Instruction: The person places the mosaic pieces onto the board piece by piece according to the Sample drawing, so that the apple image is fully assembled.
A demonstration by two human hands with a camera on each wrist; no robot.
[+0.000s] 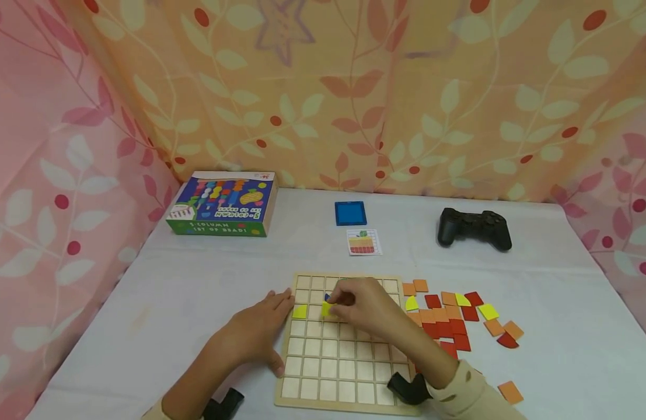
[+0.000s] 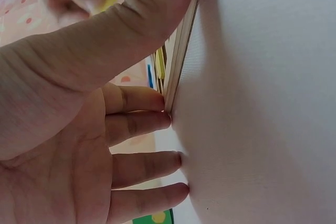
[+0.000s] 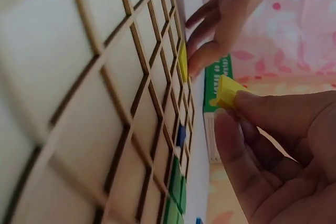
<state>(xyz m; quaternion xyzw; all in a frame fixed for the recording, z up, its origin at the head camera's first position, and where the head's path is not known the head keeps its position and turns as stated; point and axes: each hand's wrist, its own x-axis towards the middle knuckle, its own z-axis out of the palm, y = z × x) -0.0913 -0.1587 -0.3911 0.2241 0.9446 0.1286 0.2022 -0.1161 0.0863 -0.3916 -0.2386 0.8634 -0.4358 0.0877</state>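
Observation:
A wooden grid board (image 1: 329,368) lies on the white cloth. My left hand (image 1: 253,331) touches its left edge, with the fingers extended and the thumb apart. Above the upper part of the grid, my right hand (image 1: 369,308) pinches a yellow tile (image 3: 231,90) between thumb and finger. A yellow piece (image 1: 300,311) sits in a cell at the board's left side. Close to the right hand is a small blue piece (image 1: 327,297), partly hidden. Green pieces (image 3: 176,195) lie in cells in the right wrist view, but the hand mostly covers them in the head view.
Loose orange, red and yellow tiles (image 1: 443,315) are scattered to the board's right. Behind it lie a picture card (image 1: 363,242) and a blue square tray (image 1: 351,213). A toy box (image 1: 223,204) stands at back left, a black game controller (image 1: 474,227) at back right.

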